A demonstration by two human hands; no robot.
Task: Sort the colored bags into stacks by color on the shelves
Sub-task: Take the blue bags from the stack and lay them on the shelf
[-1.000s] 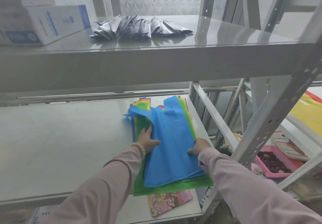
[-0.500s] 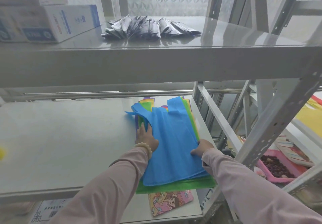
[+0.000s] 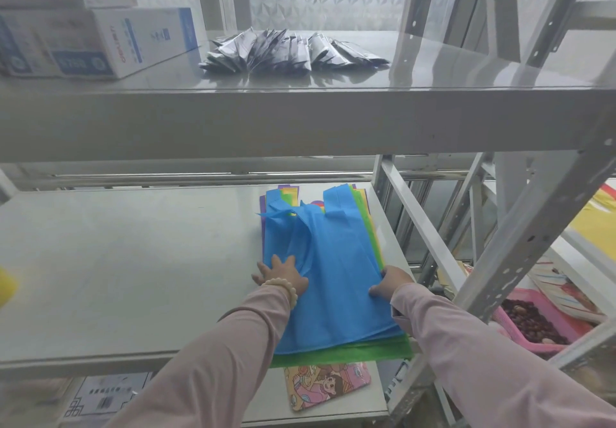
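Two hands worked one pile. The left hand [image 3: 283, 276] lay flat, fingers straight and spread, pressing the left edge of the blue bags [image 3: 336, 277]. The right hand [image 3: 388, 282] pinched the right edge of the same bags, thumb on top and fingers curled under; how many layers it held could not be told. The blue bags lay between the hands, topmost on a mixed pile on the shelf [image 3: 133, 261]. A green bag [image 3: 366, 352] lay directly beneath, showing nearer than the wrists. A cartoon-print bag [image 3: 326, 384] lay lowest.

Probable faults:
1. The thin fabric could cling, so a lift might drag the green bag along and mix the colours.
2. The loose handle [image 3: 276, 214] beyond the left fingertips could fold or snag.
3. The shelf's side edge ran just outboard of the right hand; a sideways pull could spill bags over it.
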